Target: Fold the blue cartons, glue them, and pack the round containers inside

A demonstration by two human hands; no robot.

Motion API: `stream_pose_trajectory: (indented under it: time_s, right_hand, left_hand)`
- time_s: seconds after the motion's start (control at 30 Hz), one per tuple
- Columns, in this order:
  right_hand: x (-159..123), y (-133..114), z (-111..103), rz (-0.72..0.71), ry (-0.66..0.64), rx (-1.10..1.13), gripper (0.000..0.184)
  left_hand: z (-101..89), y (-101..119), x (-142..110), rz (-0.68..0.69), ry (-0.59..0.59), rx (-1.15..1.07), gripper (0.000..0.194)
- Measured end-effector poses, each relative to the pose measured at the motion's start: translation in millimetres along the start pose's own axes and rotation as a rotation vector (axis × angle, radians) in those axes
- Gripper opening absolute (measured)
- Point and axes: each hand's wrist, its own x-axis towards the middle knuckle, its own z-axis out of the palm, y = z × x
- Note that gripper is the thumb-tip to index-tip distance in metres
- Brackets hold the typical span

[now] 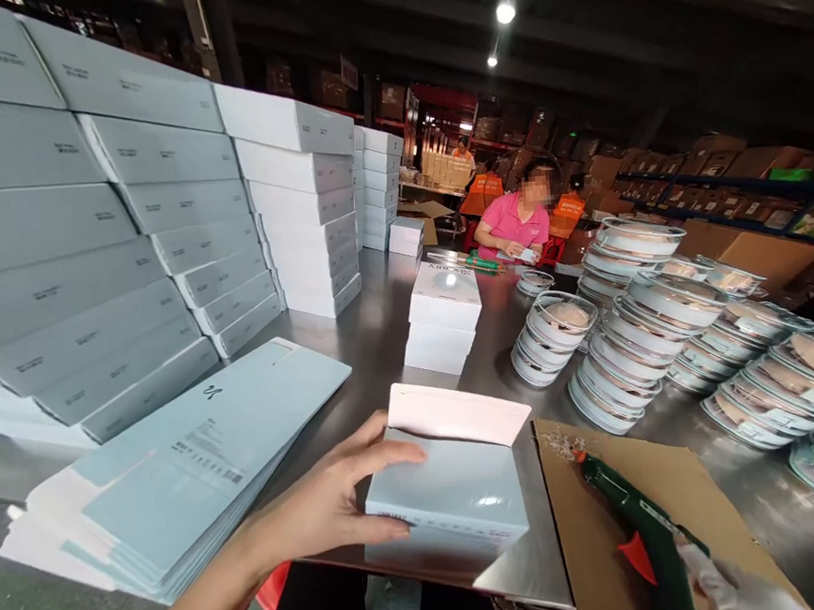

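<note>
Left hand (344,493) clamped on a pale-blue cardboard box — 1 flap (462,413) raised — at the metal table's (374,336) near edge; right hand (736,589) touches a dark-green, red-triggered glue gun (630,504), grip unclear.

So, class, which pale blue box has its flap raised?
The box gripped by the left hand; its pale flap stands up, while the stacked boxes look closed.

R hand (726,582) prob. on glue gun (646,521).
</note>
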Motion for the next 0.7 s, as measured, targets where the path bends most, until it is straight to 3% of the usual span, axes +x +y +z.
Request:
stream_pose_trajectory:
  time_s: [0.1, 0.2, 0.27, 0.37, 0.43, 0.5, 0.63, 0.7]
  right_hand:
    - [-12.1, -28.5, 44.4, -0.187, -0.064, 0.020, 0.075]
    - [-25.6, -57.1, 101.8, -0.488, -0.435, 0.136, 0.109]
    - [-30.7, -66.4, 124.0, -0.596, -0.557, 0.169, 0.104]
    - [-34.0, -67.7, 129.7, -0.749, -0.479, 0.085, 0.076]
    - [-36.5, -67.7, 127.0, -0.848, -0.454, 0.007, 0.068]
    - [-39.8, -70.3, 127.7, -0.947, -0.495, -0.033, 0.065]
    - [-43.9, -77.1, 138.6, -1.166, -0.517, -0.041, 0.058]
    - [-43.5, -76.6, 141.7, -1.222, -0.499, -0.064, 0.057]
  left_hand:
    - [0.0, -1.1, -0.5, -0.015, 0.016, -0.030, 0.051]
    - [3.7, -1.1, -1.0, -0.002, 0.007, -0.071, 0.048]
    - [11.2, -2.4, -1.4, 0.044, 0.038, -0.107, 0.046]
    - [27.8, -8.2, -1.8, 0.225, 0.260, -0.272, 0.055]
    - [35.3, -12.0, -2.3, 0.343, 0.360, -0.363, 0.062]
    - [35.3, -12.7, -3.2, 0.375, 0.321, -0.310, 0.056]
    - [19.4, -4.2, -3.7, 0.364, 0.144, 0.007, 0.022]
    - [13.2, 0.2, -2.5, 0.363, 0.119, 0.032, 0.020]
